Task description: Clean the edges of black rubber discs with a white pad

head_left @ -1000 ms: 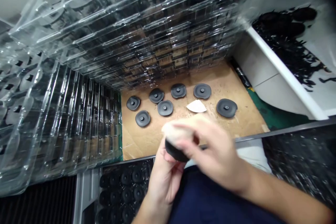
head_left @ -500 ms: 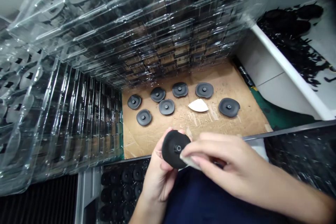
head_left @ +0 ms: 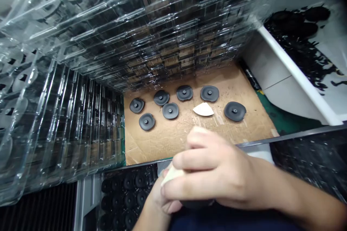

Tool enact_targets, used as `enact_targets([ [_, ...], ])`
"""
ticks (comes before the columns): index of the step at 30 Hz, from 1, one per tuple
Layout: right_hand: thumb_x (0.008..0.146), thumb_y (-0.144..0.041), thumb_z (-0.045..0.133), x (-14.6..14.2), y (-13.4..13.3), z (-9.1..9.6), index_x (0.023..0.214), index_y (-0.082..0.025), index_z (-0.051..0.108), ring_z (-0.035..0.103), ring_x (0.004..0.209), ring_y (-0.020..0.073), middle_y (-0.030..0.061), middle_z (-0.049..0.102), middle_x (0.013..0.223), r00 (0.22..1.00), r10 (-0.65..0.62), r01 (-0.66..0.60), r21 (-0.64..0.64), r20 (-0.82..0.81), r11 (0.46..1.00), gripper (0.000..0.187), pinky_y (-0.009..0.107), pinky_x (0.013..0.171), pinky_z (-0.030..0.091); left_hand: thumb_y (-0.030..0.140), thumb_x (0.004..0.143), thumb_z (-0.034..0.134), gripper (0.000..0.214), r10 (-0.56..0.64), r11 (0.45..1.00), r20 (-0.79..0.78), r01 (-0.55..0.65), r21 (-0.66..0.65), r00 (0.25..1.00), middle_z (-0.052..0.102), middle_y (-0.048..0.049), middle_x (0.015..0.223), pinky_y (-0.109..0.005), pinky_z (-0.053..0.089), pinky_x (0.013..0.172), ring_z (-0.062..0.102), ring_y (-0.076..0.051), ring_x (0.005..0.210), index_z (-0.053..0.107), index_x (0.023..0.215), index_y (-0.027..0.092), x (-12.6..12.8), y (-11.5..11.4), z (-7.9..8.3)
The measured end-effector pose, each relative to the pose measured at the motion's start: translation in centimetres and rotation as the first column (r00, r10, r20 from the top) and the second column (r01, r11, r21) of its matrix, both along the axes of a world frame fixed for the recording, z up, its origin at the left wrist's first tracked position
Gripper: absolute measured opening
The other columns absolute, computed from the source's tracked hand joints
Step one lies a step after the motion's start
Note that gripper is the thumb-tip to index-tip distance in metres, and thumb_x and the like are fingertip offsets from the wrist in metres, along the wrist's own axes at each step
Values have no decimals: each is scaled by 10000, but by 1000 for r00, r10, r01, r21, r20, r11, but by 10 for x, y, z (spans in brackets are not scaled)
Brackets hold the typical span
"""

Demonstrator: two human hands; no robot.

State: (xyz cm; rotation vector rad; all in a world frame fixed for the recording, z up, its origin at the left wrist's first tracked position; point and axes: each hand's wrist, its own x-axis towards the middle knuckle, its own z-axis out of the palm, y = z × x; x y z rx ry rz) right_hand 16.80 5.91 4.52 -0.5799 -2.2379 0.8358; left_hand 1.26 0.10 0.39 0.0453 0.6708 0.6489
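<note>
My right hand (head_left: 217, 173) lies low in the middle of the view, fingers curled and pressed on a small white pad (head_left: 171, 175). It covers most of my left hand (head_left: 156, 202), whose fingers curl up beneath it. The black round disc held by my left hand is almost hidden; only a dark sliver (head_left: 196, 204) shows under my right palm. Both hands hover over the near edge of the cardboard sheet (head_left: 162, 140).
Several black discs (head_left: 170, 110) and a white wedge-shaped piece (head_left: 203, 109) lie on the cardboard. Tall stacks of clear plastic trays (head_left: 108, 43) wall in the left and back. A tray of black discs (head_left: 127, 195) sits lower left. A white bin (head_left: 292, 75) with black scraps stands right.
My right hand has slid left and down over the disc, which faced the camera half a second ago, so disc and left hand are now nearly covered. The hands sit lower in view.
</note>
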Motion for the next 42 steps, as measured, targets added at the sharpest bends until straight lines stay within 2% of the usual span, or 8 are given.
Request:
enact_targets([
  [3, 899, -123, 471, 2, 4, -14, 988, -161, 675, 531, 730, 129, 24, 654, 796, 983, -176, 166, -150, -54, 975, 225, 274, 707, 400, 381, 624, 762, 375, -26, 1000, 94, 27, -3, 995, 721, -70, 789, -222, 561, 551, 701, -206, 684, 697, 887, 122, 0, 2, -1],
  [5, 883, -141, 508, 7, 6, -25, 993, -162, 675, 560, 774, 140, 42, 664, 852, 923, -383, 375, -246, 15, 894, 201, 269, 718, 426, 432, 552, 795, 552, 0, 1000, 171, -1, 6, 985, 723, -87, 891, -247, 572, 588, 705, -238, 753, 667, 1007, 147, -1, 2, 0],
  [7, 870, -179, 537, 12, 6, -36, 980, -186, 681, 564, 742, 139, 39, 672, 902, 872, -483, 483, -313, 85, 818, 181, 261, 689, 442, 417, 570, 790, 577, 24, 999, 217, -28, 15, 976, 717, -85, 952, -256, 574, 626, 703, -242, 799, 639, 1078, 187, -2, 3, 2],
  [14, 861, -196, 527, 13, -6, -52, 966, -188, 692, 558, 647, 133, 27, 683, 835, 884, -417, 466, -482, 213, 742, 196, 257, 598, 445, 415, 557, 796, 564, 37, 999, 202, -40, 11, 979, 699, -84, 959, -253, 560, 641, 696, -236, 807, 652, 1052, 186, -5, 4, 2],
  [31, 899, -262, 484, 11, -13, -62, 1042, -213, 665, 603, 767, 151, 48, 682, 968, 905, -322, 425, -560, 278, 711, 236, 275, 649, 463, 367, 569, 802, 485, 61, 996, 190, -72, 54, 980, 713, -65, 973, -246, 572, 658, 694, -226, 827, 680, 998, 177, -4, 5, 3],
  [35, 890, -252, 488, 14, -13, -63, 1051, -206, 659, 586, 680, 137, 50, 684, 953, 895, -350, 447, -536, 278, 717, 239, 274, 612, 467, 369, 563, 803, 498, 75, 995, 170, -84, 45, 983, 713, -78, 976, -258, 580, 661, 695, -243, 836, 678, 1006, 177, -4, 5, 4],
  [40, 866, -199, 537, 14, -20, -34, 1045, -212, 648, 593, 706, 144, 37, 684, 949, 813, -558, 575, -382, 167, 724, 212, 266, 634, 481, 387, 546, 807, 558, 102, 991, 110, -110, 71, 989, 707, -81, 979, -264, 577, 674, 692, -240, 834, 661, 1046, 185, -4, 3, 2],
  [42, 869, -151, 531, 9, -23, -19, 1074, -215, 624, 610, 791, 153, 33, 688, 954, 846, -531, 524, -261, 50, 811, 234, 266, 694, 482, 388, 529, 812, 536, 134, 986, 31, -136, 91, 990, 711, -64, 914, -240, 561, 710, 686, -206, 820, 679, 1001, 171, -4, 2, 0],
])
